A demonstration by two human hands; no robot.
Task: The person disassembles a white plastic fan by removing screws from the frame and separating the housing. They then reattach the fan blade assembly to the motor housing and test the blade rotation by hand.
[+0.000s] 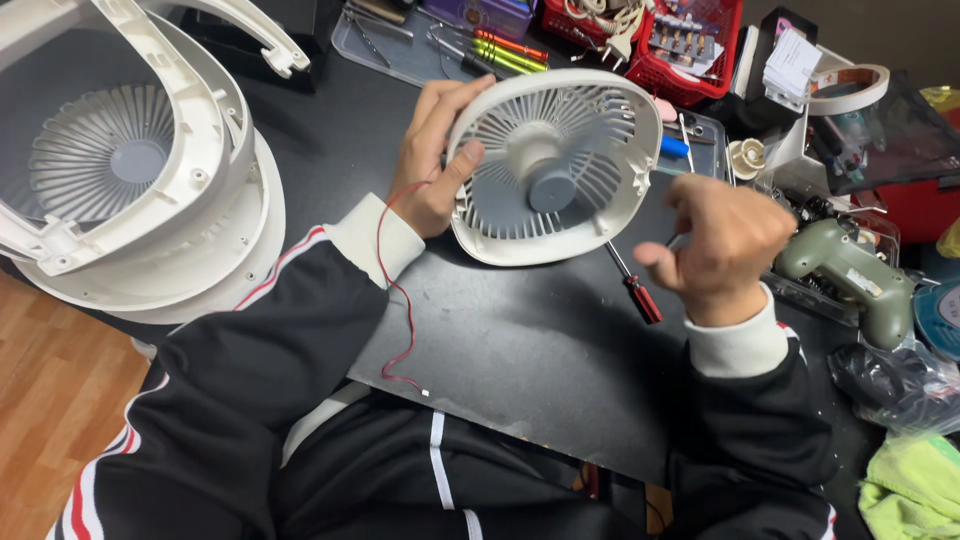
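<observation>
Light, stiff plastic fan point(553, 165), thin-ribbed, fragile; gripped at rim by left hand point(435, 160); right hand point(722, 245) clenched, contents unclear.

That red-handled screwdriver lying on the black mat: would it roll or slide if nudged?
The red-handled screwdriver probably rolls readily: its handle looks round and it lies flat on the smooth black mat. It looks stiff and slim, so likely light. The right hand hovers just above it, and the left hand holds the white fan.
</observation>
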